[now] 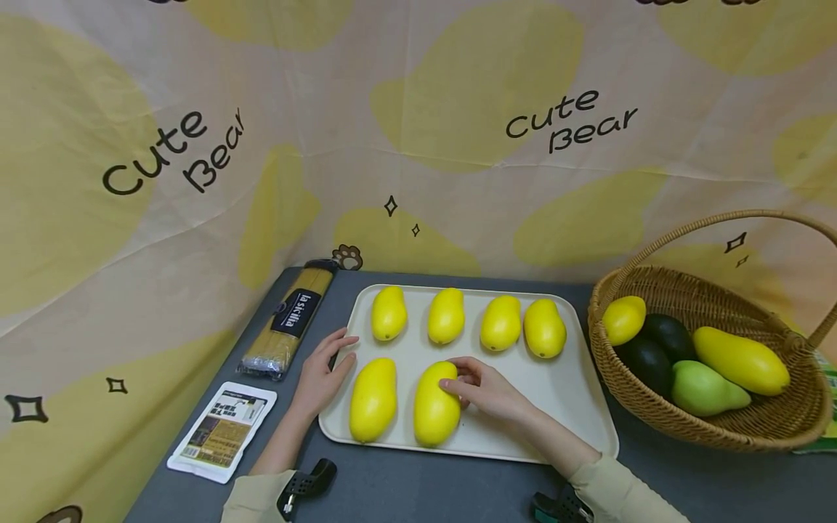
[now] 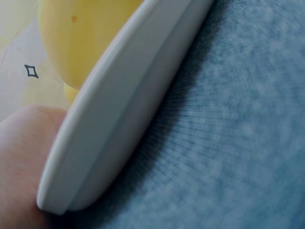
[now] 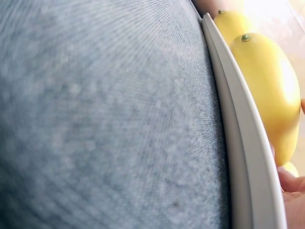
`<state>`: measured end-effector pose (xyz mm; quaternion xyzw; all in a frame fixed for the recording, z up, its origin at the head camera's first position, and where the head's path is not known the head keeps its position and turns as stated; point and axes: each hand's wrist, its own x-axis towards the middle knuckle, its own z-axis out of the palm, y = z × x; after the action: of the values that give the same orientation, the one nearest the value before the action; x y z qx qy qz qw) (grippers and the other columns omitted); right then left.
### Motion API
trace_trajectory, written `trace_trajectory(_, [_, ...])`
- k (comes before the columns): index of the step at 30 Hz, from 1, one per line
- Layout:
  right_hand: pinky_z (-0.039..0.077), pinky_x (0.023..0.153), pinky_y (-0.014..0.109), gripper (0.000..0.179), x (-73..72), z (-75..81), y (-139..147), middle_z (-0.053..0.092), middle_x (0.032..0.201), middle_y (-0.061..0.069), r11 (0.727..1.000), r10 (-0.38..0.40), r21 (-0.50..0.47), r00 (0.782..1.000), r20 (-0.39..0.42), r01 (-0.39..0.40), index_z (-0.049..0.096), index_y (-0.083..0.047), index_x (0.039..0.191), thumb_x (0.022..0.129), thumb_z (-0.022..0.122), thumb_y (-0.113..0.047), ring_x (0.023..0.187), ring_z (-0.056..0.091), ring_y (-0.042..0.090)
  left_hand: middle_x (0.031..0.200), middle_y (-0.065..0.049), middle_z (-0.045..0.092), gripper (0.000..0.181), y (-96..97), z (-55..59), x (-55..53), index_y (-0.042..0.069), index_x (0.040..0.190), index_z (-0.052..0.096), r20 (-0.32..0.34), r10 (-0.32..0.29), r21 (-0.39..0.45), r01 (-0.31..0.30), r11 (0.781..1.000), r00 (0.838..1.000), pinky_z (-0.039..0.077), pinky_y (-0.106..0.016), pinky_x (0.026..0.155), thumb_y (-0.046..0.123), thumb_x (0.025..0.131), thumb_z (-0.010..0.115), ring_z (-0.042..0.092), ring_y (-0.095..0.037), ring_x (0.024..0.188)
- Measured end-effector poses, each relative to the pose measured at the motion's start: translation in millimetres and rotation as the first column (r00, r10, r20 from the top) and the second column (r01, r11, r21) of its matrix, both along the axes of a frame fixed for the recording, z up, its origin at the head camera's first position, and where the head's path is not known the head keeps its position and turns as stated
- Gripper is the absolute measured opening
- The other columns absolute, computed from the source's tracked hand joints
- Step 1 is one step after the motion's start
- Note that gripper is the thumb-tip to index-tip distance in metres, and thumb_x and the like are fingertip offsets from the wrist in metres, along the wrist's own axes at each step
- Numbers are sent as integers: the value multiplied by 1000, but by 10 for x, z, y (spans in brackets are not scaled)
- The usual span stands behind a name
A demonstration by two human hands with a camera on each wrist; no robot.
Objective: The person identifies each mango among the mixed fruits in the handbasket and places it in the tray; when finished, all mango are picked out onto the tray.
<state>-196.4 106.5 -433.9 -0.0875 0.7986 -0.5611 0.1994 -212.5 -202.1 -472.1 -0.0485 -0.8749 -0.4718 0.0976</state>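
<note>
A white tray (image 1: pixel 523 428) lies on the table with several yellow mangoes on it. Four stand in the back row, like the leftmost mango (image 1: pixel 389 313). In front are a left mango (image 1: pixel 373 400) and a right mango (image 1: pixel 436 414). My right hand (image 1: pixel 487 388) grips the upper right side of that right mango, thumb on top and fingers at its far side. The same mango (image 3: pixel 269 90) shows in the right wrist view, beyond the tray's rim. My left hand (image 1: pixel 320 378) rests at the tray's left edge, thumb and fingertips over the rim.
A wicker basket (image 1: pixel 752 428) at the right holds a lemon (image 1: pixel 624 319), dark avocados (image 1: pixel 667 335), a green pear (image 1: pixel 706 388) and a long yellow fruit (image 1: pixel 742 361). Left of the tray lie a spaghetti pack (image 1: pixel 288 323) and a white pouch (image 1: pixel 222 431). A printed cloth (image 1: pixel 458 181) hangs behind.
</note>
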Motion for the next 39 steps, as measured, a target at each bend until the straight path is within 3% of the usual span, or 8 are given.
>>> trace_trajectory(9, [51, 75, 30, 58, -8, -33, 53, 62, 112, 8, 999, -18, -35, 1000, 3, 18, 51, -3, 135, 90, 69, -36, 90, 58, 20, 148, -13, 44, 33, 33, -18, -18, 9, 127, 64, -4, -3, -8, 3, 1000, 1000, 31, -51, 111, 13, 95, 62, 37, -33, 138])
trace_trajectory(14, [54, 75, 31, 54, 5, -50, 71, 60, 116, 10, 993, -67, -95, 998, 13, 68, 53, -3, 133, 91, 69, -32, 87, 60, 21, 148, -13, 44, 33, 46, -14, -18, 9, 127, 64, -7, -7, -6, 7, 1000, 1000, 31, -52, 111, 12, 95, 62, 37, -33, 138])
trace_trajectory(23, [52, 66, 27, 25, 58, -8, 126, 61, 94, 12, 965, -191, -183, 981, 10, 190, 61, -1, 111, 94, 65, -19, 75, 56, 22, 147, -14, 45, 32, 57, -4, -24, 7, 126, 64, -20, -1, -4, 1, 1000, 1000, 30, -51, 111, 11, 94, 62, 37, -34, 137])
trace_trajectory(27, [50, 65, 25, 23, 88, 42, 178, 58, 87, 12, 967, -174, -186, 985, 3, 172, 61, 1, 107, 93, 65, -16, 74, 53, 22, 145, -16, 46, 32, 60, 3, -25, 5, 125, 65, -47, 0, -1, 0, 1000, 999, 31, -52, 110, 10, 93, 63, 39, -36, 136])
trace_trajectory(31, [50, 70, 26, 24, 139, 134, 262, 61, 91, 12, 972, -142, -189, 990, 0, 140, 60, 3, 109, 94, 63, -16, 79, 53, 23, 146, -15, 46, 32, 48, 4, -23, 5, 125, 65, -40, -2, 3, 3, 1000, 999, 32, -50, 111, 10, 94, 63, 39, -34, 136])
trace_trajectory(37, [51, 75, 29, 31, 239, 371, 416, 63, 98, 10, 976, -89, -198, 995, 45, 96, 57, 4, 112, 95, 62, -21, 86, 55, 24, 147, -14, 45, 32, 20, -6, -6, 6, 126, 64, -19, -1, -3, 1, 1000, 1000, 30, -50, 112, 11, 94, 62, 38, -33, 137])
trace_trajectory(39, [51, 76, 30, 33, 277, 477, 498, 62, 97, 10, 982, -40, -184, 999, 35, 46, 56, 5, 113, 95, 62, -22, 86, 55, 24, 147, -13, 44, 32, 13, -15, -1, 6, 126, 64, -14, 1, -6, -1, 1000, 1000, 30, -50, 112, 11, 95, 62, 38, -33, 137])
